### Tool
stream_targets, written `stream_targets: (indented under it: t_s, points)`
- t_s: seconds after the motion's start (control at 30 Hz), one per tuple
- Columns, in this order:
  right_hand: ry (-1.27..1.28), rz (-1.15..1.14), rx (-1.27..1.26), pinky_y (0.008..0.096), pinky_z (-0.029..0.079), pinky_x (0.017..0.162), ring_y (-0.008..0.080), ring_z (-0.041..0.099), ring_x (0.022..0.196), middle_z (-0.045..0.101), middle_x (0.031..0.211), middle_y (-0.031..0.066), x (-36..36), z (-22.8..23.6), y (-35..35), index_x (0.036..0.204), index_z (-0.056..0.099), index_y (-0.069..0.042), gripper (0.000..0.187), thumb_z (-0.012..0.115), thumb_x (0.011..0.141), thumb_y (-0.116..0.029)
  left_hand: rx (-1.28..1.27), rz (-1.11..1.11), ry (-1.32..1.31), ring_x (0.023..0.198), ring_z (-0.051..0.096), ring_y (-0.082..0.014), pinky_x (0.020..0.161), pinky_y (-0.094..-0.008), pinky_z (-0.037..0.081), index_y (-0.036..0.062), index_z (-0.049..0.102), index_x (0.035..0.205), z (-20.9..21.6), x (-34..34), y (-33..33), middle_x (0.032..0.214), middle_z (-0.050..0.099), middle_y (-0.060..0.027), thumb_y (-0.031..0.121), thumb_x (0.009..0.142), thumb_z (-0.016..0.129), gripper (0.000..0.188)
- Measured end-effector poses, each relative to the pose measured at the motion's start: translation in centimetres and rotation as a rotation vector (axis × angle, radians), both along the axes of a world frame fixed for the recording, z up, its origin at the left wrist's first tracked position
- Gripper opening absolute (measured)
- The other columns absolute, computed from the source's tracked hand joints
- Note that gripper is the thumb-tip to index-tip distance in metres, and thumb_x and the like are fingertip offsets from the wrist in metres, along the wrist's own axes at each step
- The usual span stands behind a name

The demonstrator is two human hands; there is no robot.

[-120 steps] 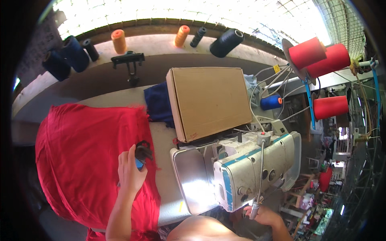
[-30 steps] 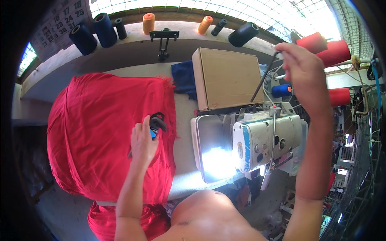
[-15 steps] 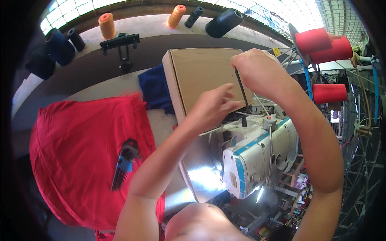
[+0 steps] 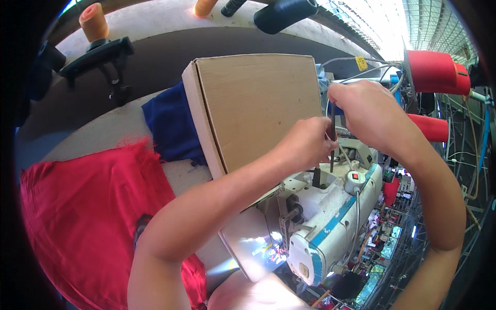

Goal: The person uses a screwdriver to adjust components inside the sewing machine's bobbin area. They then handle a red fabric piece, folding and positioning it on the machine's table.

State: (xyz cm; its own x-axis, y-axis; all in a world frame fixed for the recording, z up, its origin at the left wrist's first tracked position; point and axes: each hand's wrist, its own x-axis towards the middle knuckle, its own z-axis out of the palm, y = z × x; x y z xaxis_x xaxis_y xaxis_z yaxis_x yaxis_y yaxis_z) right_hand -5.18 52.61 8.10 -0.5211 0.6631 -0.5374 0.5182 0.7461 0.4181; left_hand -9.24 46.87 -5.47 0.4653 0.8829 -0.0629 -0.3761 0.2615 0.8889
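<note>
My right hand (image 4: 368, 107) is closed round the upper end of a thin dark hex key (image 4: 332, 114), which stands nearly upright. Lower down, my left hand (image 4: 309, 140) pinches the same key with its fingertips. The key's lower end reaches the top of a white sewing machine (image 4: 330, 225) with a blue stripe, though its exact contact is too small to tell. Beside it on the machine is a round fitting with a red button (image 4: 355, 179). My left forearm mostly covers a dark tool holder (image 4: 142, 226) on the red cloth (image 4: 88, 212).
A cardboard box (image 4: 258, 103) stands behind my left hand, with dark blue cloth (image 4: 173, 124) beside it. Red thread cones (image 4: 431, 71) are at the right. An orange thread cone (image 4: 94, 23) and a black thread cone (image 4: 284, 15) line the far ledge. A black bracket (image 4: 98, 62) is at left.
My left hand, open and apart from the key before, has moved right and now pinches it. The key stands straighter. The whole view has shifted, and my left forearm now covers most of the tool holder.
</note>
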Motion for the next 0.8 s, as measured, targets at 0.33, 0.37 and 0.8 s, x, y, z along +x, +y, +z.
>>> stream_targets:
  t_s: [0.33,0.37,0.8]
  points:
    - [-0.068,-0.026,-0.072,0.0430,0.045,0.066,0.0352,0.059,0.072,0.059,0.070,0.0184,1.1,0.5,-0.7,0.080,0.056,0.001,0.014,0.053,0.067,0.003,0.170,0.063,0.258,0.076,0.060,-0.0328,0.070,-0.0394,0.046,-0.0024,0.053,0.087,-0.1,0.9,-0.4,0.076,0.060,-0.0187,0.009,0.077,0.058,0.016]
    - [-0.069,-0.040,-0.072,0.0423,0.044,0.065,0.0347,0.058,0.071,0.058,0.070,0.0179,1.0,0.6,-0.9,0.082,0.056,0.001,0.014,0.052,0.068,0.002,0.177,0.039,0.254,0.078,0.060,-0.0334,0.071,-0.0398,0.046,-0.0022,0.053,0.087,-0.1,0.9,-0.2,0.077,0.060,-0.0190,0.009,0.077,0.058,0.016]
    - [0.007,-0.074,-0.138,0.0416,0.045,0.063,0.0322,0.058,0.071,0.057,0.068,0.0143,2.0,-1.2,-1.1,0.074,0.052,-0.002,0.007,0.048,0.068,-0.001,0.114,-0.024,0.228,0.079,0.058,-0.0386,0.070,-0.0444,0.045,-0.0038,0.051,0.088,-1.1,0.7,-0.8,0.079,0.059,-0.0245,0.011,0.080,0.054,0.016]
